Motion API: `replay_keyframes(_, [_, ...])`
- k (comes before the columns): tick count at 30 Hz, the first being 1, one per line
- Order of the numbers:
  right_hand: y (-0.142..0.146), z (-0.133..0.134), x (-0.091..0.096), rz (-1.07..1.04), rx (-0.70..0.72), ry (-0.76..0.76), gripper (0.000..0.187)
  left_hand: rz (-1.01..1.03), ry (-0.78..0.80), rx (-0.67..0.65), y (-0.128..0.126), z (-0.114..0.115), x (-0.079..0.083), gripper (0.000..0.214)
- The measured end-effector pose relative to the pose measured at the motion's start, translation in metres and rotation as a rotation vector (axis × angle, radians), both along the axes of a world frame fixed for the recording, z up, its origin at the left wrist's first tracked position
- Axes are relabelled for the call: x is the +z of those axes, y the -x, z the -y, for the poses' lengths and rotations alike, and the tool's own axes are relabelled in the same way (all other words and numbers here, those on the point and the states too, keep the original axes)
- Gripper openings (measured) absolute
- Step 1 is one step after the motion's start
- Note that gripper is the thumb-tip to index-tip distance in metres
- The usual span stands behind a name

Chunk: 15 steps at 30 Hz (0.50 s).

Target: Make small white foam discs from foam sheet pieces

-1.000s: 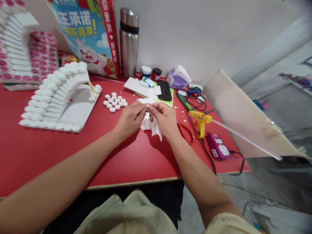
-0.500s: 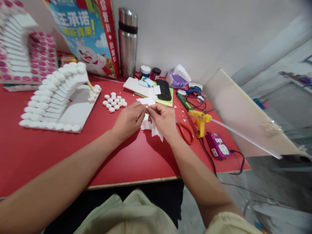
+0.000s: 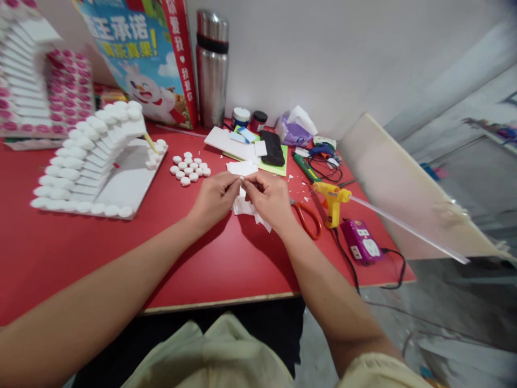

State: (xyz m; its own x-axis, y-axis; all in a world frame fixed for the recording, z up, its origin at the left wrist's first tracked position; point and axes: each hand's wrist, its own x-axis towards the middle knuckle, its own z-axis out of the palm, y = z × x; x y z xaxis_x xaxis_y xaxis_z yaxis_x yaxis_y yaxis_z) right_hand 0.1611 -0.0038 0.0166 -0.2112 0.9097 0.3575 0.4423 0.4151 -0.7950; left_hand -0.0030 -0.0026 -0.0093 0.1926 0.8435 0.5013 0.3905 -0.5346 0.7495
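Observation:
My left hand (image 3: 216, 198) and my right hand (image 3: 267, 197) meet over the middle of the red table, fingertips pinched together. Between them shows a tiny bit of white paper (image 3: 241, 178), mostly hidden by the fingers. White paper pieces (image 3: 243, 206) lie beneath the hands, and a white sheet (image 3: 241, 168) sits just behind them. To the left of my left hand is a cluster of small white rounded pieces (image 3: 188, 171). Scissors with red handles (image 3: 309, 220) rest right of my right hand, their blades partly hidden.
A white stair model (image 3: 92, 156) edged with white rounds stands left. Behind are a steel flask (image 3: 212, 70), a printed bag (image 3: 141, 59) and a black pouch (image 3: 272, 149). A yellow glue gun (image 3: 332, 202) and a purple power adapter (image 3: 361, 242) with cords occupy the right.
Both hands stay pinched together, with small shifts of the fingers. The white strip under my right hand hangs out less than before.

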Motion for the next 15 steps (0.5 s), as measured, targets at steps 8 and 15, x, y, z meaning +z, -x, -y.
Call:
replay_keyframes(8, [0.0008, 0.0035, 0.0012, 0.002, 0.006, -0.101, 0.023, -0.315, -0.212, 0.075, 0.0010, 0.0027, 0.0053, 0.027])
replay_keyframes(15, [0.0025, 0.0038, -0.0004, 0.058, -0.083, -0.083, 0.026, -0.359, -0.247, 0.045, 0.0000, -0.0010, -0.0014, 0.035])
